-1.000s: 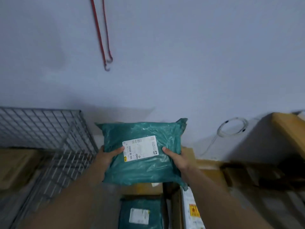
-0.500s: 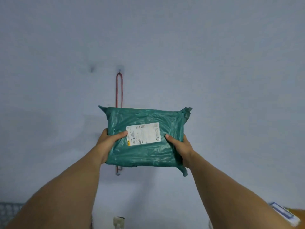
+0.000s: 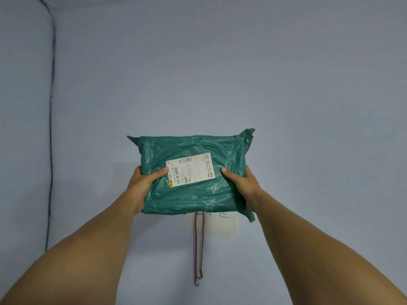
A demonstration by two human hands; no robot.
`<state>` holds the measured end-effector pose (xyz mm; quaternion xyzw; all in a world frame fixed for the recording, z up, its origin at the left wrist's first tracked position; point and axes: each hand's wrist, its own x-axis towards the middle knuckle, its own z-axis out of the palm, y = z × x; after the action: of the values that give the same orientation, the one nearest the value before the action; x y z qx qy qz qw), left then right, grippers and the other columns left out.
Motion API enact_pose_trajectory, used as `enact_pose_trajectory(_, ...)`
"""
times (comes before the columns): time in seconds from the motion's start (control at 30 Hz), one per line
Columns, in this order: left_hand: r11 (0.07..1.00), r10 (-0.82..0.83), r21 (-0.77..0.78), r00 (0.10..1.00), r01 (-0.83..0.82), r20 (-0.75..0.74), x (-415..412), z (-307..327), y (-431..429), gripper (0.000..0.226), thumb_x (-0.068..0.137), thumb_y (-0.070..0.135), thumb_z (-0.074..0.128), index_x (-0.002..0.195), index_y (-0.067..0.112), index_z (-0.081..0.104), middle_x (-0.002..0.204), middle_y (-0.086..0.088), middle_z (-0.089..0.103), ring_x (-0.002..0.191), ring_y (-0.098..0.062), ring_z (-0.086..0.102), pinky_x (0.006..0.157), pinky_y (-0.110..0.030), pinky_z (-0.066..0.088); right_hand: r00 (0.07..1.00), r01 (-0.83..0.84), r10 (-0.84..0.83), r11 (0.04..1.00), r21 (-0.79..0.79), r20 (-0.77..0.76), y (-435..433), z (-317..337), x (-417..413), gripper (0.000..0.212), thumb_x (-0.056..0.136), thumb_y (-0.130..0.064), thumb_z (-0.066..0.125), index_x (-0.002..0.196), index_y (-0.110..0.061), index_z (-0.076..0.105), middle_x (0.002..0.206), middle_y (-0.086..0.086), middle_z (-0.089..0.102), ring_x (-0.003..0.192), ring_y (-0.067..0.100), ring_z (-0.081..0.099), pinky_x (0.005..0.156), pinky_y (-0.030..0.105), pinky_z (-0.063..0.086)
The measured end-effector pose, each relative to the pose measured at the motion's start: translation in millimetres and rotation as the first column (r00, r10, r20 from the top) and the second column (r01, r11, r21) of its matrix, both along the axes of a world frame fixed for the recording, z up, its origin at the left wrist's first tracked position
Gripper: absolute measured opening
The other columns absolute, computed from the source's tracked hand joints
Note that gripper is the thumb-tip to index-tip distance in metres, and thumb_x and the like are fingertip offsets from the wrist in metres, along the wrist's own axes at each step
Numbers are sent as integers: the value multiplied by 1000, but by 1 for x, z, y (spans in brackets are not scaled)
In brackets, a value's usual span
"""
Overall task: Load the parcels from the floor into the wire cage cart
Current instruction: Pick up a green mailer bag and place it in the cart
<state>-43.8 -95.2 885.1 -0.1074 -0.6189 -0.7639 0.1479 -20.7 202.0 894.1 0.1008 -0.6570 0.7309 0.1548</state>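
Note:
A green plastic parcel (image 3: 193,194) with a white shipping label (image 3: 190,169) is held up in front of a pale blue wall. My left hand (image 3: 143,186) grips its left edge, thumb lying on the front by the label. My right hand (image 3: 242,186) grips the right edge, thumb on the front too. Both arms stretch forward. The wire cage cart and the floor parcels are out of view.
A red cord loop with a hook (image 3: 198,249) hangs on the wall below the parcel, beside a white paper sign (image 3: 222,225). A dark cable (image 3: 51,128) runs down the wall at the left.
The view has tilted upward: the cart, boxes and floor parcels have dropped out of sight. The parcel stays gripped in both hands, raised in front of the wall.

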Motion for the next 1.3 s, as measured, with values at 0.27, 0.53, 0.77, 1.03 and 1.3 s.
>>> enact_pose_trajectory(0.27,996,80,-46,997,-80,7,6,-15,-158,81,63,33,96,130,23,52,112,-8,76,95,-31,77,82,-55,62,997,-74,76,996,-59,27,-158,-36,-13,58,82,-33,86,131,-26,56,113,2,75,93,23,76,63,33,61)
enact_pose_trajectory(0.53,984,176,-36,967,-172,186,-30,-101,-302,108,45,40,104,137,19,52,118,-13,74,98,-36,76,81,-64,59,969,-152,156,988,-32,193,-297,-103,-80,61,83,-36,85,134,-25,54,115,4,73,98,26,74,70,34,60)
enact_pose_trajectory(0.77,970,241,-96,912,-221,331,-91,-219,-385,107,47,41,104,138,15,54,120,-10,74,100,-32,76,81,-54,62,910,-215,212,976,-33,356,-380,-221,-158,60,83,-37,85,132,-26,53,116,2,71,99,24,73,74,36,60)
enact_pose_trajectory(1.03,976,201,-63,754,-208,626,-127,-427,-438,99,55,45,101,139,18,56,124,-8,73,106,-32,74,91,-56,59,748,-208,178,978,-29,640,-435,-434,-211,72,74,-41,91,135,-25,57,121,4,73,103,29,73,93,49,60)
enact_pose_trajectory(1.3,962,68,81,516,-261,854,-128,-657,-443,88,54,35,101,133,24,63,119,-9,75,102,-33,75,81,-56,62,563,-250,64,963,96,824,-455,-637,-237,57,81,-29,87,129,-21,57,116,5,72,97,26,73,76,41,63)
